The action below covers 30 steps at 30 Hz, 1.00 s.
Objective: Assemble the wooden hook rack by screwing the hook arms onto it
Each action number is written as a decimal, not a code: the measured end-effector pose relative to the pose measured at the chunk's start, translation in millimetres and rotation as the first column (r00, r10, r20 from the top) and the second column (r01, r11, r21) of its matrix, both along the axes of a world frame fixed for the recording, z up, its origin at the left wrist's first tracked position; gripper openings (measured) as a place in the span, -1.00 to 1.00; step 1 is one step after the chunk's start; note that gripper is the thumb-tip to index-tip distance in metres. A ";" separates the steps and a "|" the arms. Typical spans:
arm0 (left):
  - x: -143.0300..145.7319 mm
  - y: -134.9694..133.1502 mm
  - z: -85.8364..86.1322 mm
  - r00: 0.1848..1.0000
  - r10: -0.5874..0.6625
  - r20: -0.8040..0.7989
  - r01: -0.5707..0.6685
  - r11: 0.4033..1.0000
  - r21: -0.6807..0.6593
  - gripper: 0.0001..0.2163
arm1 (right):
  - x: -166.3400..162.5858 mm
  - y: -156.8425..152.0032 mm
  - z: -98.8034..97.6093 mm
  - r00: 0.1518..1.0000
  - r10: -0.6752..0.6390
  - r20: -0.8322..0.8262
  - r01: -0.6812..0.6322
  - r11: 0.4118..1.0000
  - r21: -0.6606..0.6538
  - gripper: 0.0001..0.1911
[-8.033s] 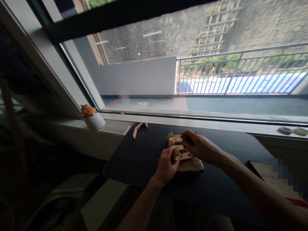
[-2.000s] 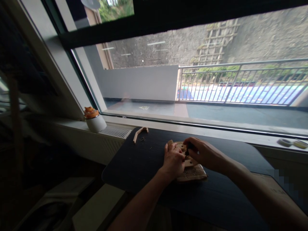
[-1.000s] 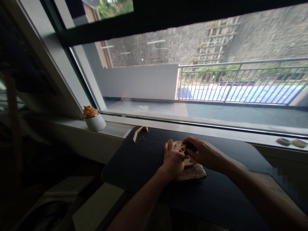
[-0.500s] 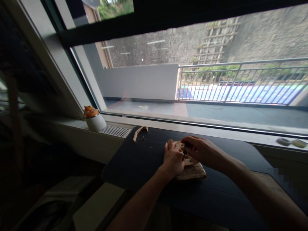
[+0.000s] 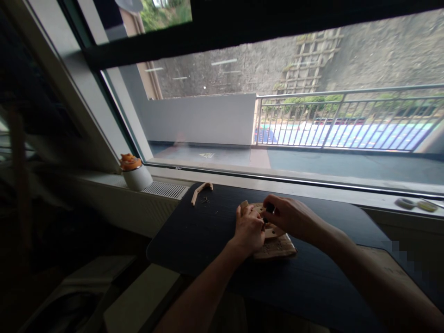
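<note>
A small wooden assembly of light strips on a flat board lies on the dark table by the window. My left hand is curled over its left side and holds it down. My right hand is closed round a small dark-handled screwdriver, whose tip points down into the strips between my two hands. The strips under my hands are mostly hidden.
A curved wooden piece and several small dark screws lie at the table's far left corner. A white pot with an orange top stands on the sill beside a vent grille. Two small rings rest on the sill at right.
My left hand has shifted from the lower strip up onto the assembly's left side. My right hand has kept the screwdriver in place, turning slightly. The view has dropped a little.
</note>
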<state>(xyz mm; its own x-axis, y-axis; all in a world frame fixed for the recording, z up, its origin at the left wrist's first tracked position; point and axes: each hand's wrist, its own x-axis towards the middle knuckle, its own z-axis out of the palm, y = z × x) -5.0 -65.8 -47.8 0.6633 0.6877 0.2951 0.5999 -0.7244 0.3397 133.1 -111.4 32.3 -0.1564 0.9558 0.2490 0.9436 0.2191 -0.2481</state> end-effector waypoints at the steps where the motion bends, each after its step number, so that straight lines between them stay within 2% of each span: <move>1: 0.1 -0.1 0.5 1.000 0.002 0.001 -0.002 1.000 -0.007 -0.88 | -0.2 -0.8 1.4 0.999 0.030 -0.028 -0.030 1.000 0.006 -0.79; 6: 1.5 1.0 -0.8 1.000 0.014 0.023 -0.014 1.000 -0.011 -0.85 | -0.7 -1.1 7.4 0.979 0.164 -0.117 -0.161 0.986 0.035 -0.79; 14: 1.9 3.8 -7.0 1.000 -0.009 0.027 0.008 1.000 0.019 -0.87 | 0.7 3.4 4.5 0.995 0.096 -0.006 -0.096 0.994 0.047 -0.78; 22: 3.8 5.7 -11.6 0.999 0.002 0.034 -0.004 0.999 0.036 -0.88 | -0.7 -0.6 7.5 0.979 0.177 -0.103 -0.174 0.984 0.040 -0.73; 26: 3.1 6.1 -11.9 0.999 0.002 0.040 -0.003 0.999 0.034 -0.85 | -1.9 2.4 4.6 0.991 0.111 -0.069 -0.106 0.992 0.066 -0.82; 30: 0.7 5.3 -8.4 0.999 -0.026 0.023 0.026 1.000 0.002 -0.87 | -0.7 3.5 3.4 1.000 -0.024 0.001 0.024 0.999 0.049 -0.78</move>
<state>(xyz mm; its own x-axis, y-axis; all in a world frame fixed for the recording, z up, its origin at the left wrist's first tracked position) -4.2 -60.5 -56.1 0.6744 0.6695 0.3115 0.5728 -0.7405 0.3515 132.5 -107.9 35.7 -0.1342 0.9460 0.2951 0.9491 0.2083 -0.2363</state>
